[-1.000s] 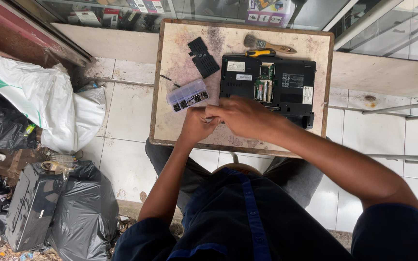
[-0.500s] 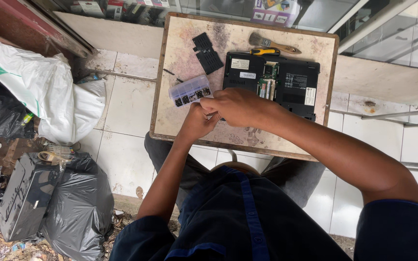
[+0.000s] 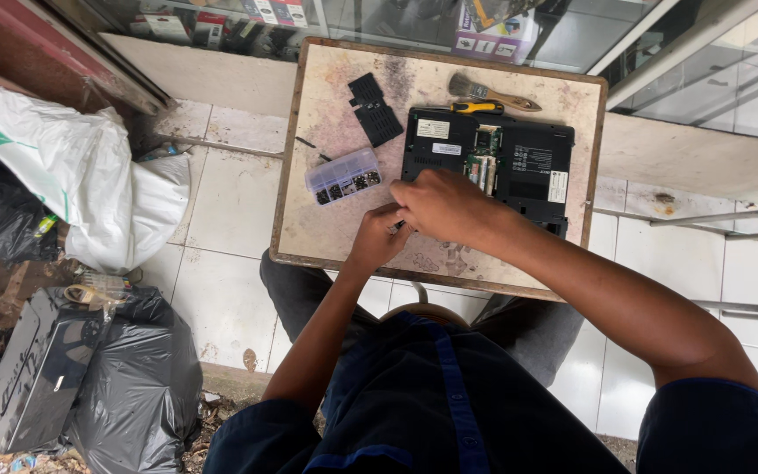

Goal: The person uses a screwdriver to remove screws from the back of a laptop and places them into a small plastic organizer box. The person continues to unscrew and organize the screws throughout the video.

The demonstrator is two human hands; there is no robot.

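A black laptop lies upside down on a small worn wooden table, with a bay open to show green circuit boards. My left hand and my right hand meet at the laptop's near left corner. Their fingertips pinch a small dark piece too small to identify. A clear compartment box of screws sits just left of my hands. A black removed cover panel lies behind it.
A brush and a yellow-handled screwdriver lie at the table's far edge. On the tiled floor to the left are a white sack, black rubbish bags and a dark computer case. Glass display cases stand behind.
My hands stay joined beside the laptop and have shifted slightly toward its near left corner. Nothing on the table has moved.
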